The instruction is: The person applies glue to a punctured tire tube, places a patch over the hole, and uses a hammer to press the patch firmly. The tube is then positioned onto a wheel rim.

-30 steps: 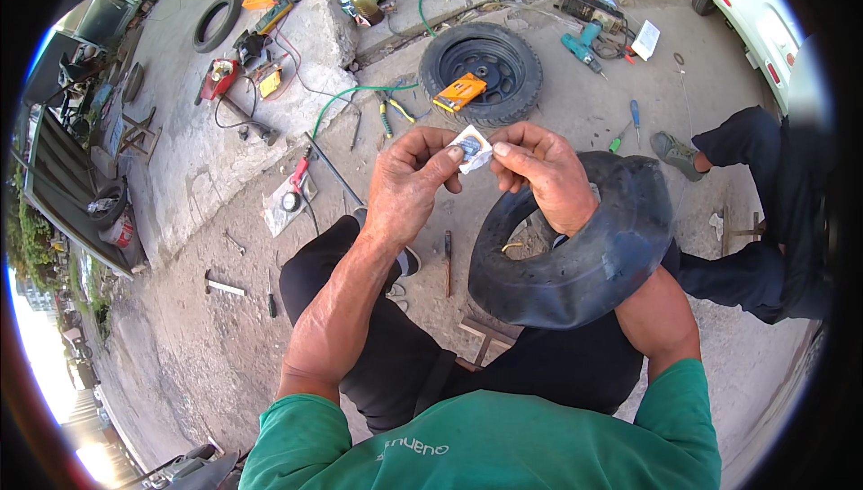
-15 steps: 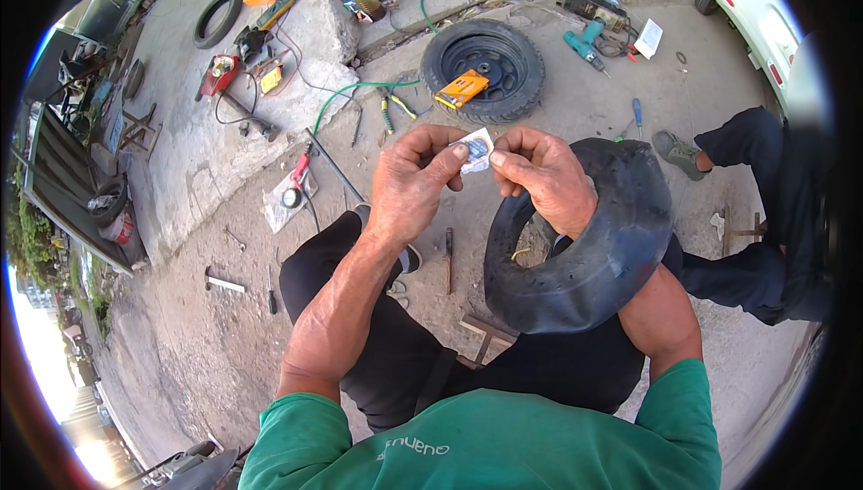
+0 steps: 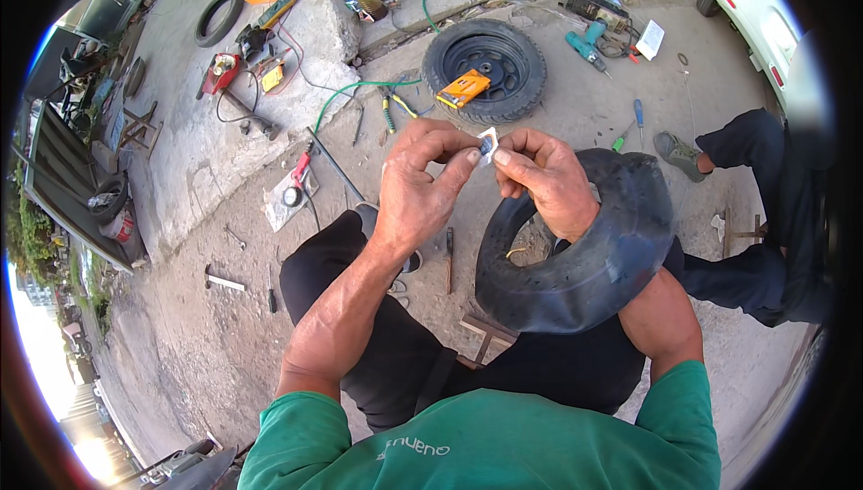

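Held out in front of me is a small tube patch (image 3: 488,143), blue on a white backing. My right hand (image 3: 553,182) pinches its right edge between thumb and fingers. At its left edge are the thumb and forefinger of my left hand (image 3: 415,182), bent in a pinch against it. A black rubber inner tube (image 3: 598,270) hangs around my right forearm and rests over my right thigh. My arm passes through its opening, and part of the forearm is hidden behind the rubber.
Ahead lies a black wheel with a tyre (image 3: 526,85), an orange box (image 3: 464,88) on it. Around are pliers (image 3: 388,112), a red-handled gauge (image 3: 297,180), a teal drill (image 3: 586,48), a screwdriver (image 3: 638,114) and a hammer (image 3: 225,283). Another person's leg (image 3: 746,144) is at right.
The patch has turned more edge-on and shifted slightly right. My left hand has moved a little right, its fingers now at the patch's edge. The inner tube has swung slightly left.
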### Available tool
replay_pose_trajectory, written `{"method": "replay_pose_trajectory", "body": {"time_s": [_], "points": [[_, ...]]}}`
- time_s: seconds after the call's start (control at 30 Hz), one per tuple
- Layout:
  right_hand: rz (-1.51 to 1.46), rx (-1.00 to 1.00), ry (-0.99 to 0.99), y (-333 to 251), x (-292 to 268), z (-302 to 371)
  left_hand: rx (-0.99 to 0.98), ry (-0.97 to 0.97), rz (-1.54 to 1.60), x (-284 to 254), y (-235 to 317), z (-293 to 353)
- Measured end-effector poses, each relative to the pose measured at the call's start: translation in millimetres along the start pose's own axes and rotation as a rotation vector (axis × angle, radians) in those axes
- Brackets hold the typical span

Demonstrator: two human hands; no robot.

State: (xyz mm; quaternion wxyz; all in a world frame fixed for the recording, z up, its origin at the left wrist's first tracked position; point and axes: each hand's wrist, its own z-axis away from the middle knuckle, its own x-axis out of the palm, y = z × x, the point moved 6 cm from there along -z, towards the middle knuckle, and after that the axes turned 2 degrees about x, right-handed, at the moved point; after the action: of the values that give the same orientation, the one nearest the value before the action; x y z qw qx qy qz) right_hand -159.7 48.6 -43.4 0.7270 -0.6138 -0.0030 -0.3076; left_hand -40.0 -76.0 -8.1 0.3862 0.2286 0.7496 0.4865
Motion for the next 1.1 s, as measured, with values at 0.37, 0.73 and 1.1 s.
{"method": "replay_pose_trajectory", "body": {"time_s": [0.37,0.73,1.1], "points": [[0.039,-0.030,0.036,1,-2,1,-0.014,-0.063,0.049,5,4,4],[0.061,-0.035,0.033,-2,-1,4,-0.114,-0.087,0.152,8,-1,6],[0.084,-0.039,0.025,-3,-2,5,-0.063,-0.120,0.205,14,1,6]]}}
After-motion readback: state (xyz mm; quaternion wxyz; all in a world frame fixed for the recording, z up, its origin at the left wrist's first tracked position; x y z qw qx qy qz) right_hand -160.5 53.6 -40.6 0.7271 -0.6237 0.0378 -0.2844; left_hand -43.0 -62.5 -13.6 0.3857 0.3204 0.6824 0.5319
